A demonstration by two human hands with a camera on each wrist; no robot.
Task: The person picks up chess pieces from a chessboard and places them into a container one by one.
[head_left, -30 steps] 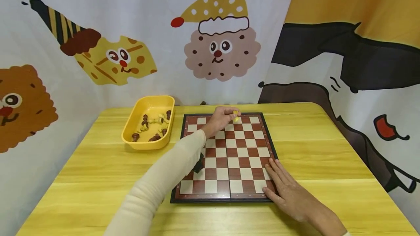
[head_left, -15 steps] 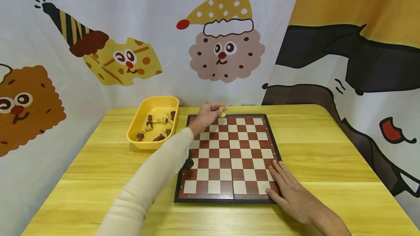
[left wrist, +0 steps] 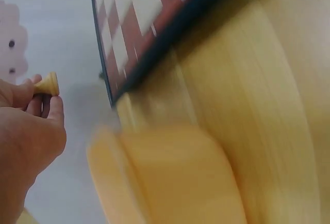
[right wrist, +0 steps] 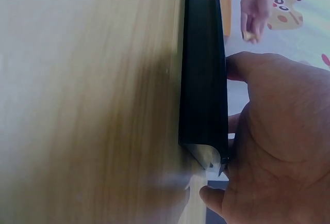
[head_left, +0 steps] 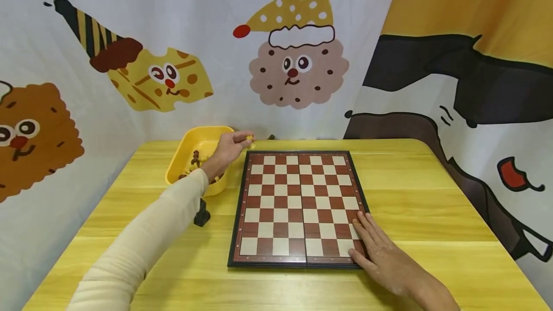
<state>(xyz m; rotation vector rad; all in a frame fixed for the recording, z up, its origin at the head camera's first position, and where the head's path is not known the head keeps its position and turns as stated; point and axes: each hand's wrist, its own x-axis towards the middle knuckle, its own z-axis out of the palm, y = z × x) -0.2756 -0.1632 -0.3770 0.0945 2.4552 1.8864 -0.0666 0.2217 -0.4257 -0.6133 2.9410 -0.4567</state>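
My left hand (head_left: 229, 149) pinches a pale yellow chess piece (left wrist: 47, 84) between thumb and fingertips, its round base pointing outward. In the head view this hand is raised over the right rim of the yellow tub (head_left: 173, 169), between tub and chessboard. My right hand (head_left: 384, 253) lies with straight fingers on the near right corner of the chessboard (head_left: 298, 205), thumb on its front edge. The board lies unfolded, red and white squares showing, no pieces on it. Brown chess pieces (head_left: 196, 157) and yellow ones lie in the tub, partly hidden behind my left wrist.
The yellow wooden table (head_left: 414, 205) reaches back to a cartoon-printed curtain (head_left: 298, 124). A small dark thing (head_left: 271, 137) shows at the table's back edge behind the board. The black wrist camera (head_left: 201, 215) hangs under my left sleeve.
My left hand has moved left with the yellow chess piece, from over the board's far edge to beside the tub. The right hand stays on the board's corner.
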